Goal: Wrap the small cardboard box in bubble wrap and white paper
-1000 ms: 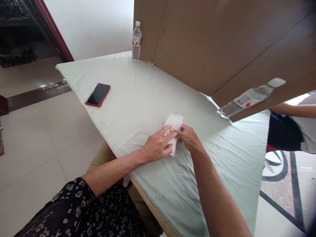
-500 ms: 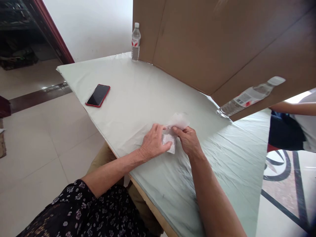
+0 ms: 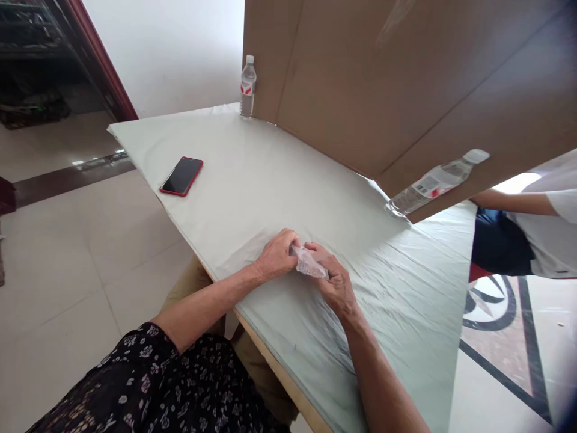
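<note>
A small piece of translucent white bubble wrap (image 3: 310, 263) is between my hands, just above the pale cloth near the table's front edge. My left hand (image 3: 278, 255) pinches its left end, with the fingertips curled inward. From the other side my right hand (image 3: 332, 280) grips it, the thumb and fingers along its right end. Whether anything lies inside the wrap cannot be made out.
A phone with a red case (image 3: 182, 176) lies at the table's left edge. One water bottle (image 3: 247, 87) stands at the back against a brown cardboard panel (image 3: 333, 84); another bottle (image 3: 435, 184) stands in front of the panel's right part. A person's arm (image 3: 514, 201) shows beyond the right edge.
The bubble wrap was spread out with its upper part raised; now it is bunched smaller between my hands. My left fingers have closed on it, and my right hand has come lower.
</note>
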The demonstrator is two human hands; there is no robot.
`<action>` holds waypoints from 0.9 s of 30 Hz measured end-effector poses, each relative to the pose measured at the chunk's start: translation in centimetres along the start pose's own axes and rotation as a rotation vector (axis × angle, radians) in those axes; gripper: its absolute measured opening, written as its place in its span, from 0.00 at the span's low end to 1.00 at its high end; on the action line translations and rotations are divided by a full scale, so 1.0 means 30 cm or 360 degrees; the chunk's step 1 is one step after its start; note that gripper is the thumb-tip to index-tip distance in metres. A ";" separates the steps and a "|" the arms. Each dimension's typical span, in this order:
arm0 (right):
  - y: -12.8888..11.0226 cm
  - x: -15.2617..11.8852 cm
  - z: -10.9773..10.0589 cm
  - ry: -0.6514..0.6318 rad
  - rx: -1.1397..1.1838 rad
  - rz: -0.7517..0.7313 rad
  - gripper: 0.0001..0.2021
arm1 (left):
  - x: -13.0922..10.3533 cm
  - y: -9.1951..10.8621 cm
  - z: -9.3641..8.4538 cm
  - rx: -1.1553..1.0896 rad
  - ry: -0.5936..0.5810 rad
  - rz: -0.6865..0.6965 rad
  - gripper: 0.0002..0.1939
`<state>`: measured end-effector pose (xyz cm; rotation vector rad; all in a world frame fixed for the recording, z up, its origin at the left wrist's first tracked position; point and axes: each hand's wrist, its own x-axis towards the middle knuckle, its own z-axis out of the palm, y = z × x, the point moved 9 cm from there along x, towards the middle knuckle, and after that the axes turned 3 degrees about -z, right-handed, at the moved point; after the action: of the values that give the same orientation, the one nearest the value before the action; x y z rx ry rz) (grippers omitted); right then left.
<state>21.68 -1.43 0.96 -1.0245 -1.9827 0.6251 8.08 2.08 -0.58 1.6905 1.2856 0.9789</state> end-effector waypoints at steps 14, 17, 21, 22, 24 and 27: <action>0.062 0.024 -0.019 0.0113 0.0029 0.0230 0.15 | -0.015 0.057 0.005 0.0046 -0.0484 0.0388 0.28; 0.115 0.020 -0.001 0.0080 0.0286 0.0592 0.17 | -0.008 0.034 0.014 0.0055 -0.0587 0.0197 0.21; 0.135 0.007 -0.001 0.0109 0.0244 0.0749 0.22 | -0.010 0.022 0.017 -0.0010 -0.0720 0.0028 0.19; 0.135 0.005 -0.002 0.0106 0.0201 0.0751 0.22 | -0.010 0.019 0.015 -0.0030 -0.0722 -0.0007 0.20; 0.127 0.005 -0.005 0.0082 0.0147 0.0721 0.23 | -0.008 0.013 0.012 -0.0067 -0.0711 -0.0075 0.21; 0.105 0.007 -0.005 0.0029 0.0139 0.0654 0.24 | -0.007 0.013 0.012 -0.0123 -0.0695 -0.0111 0.22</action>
<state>23.11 0.48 -1.12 -1.3906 -1.7214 0.9090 8.50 1.75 -0.40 1.6707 0.9956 0.5671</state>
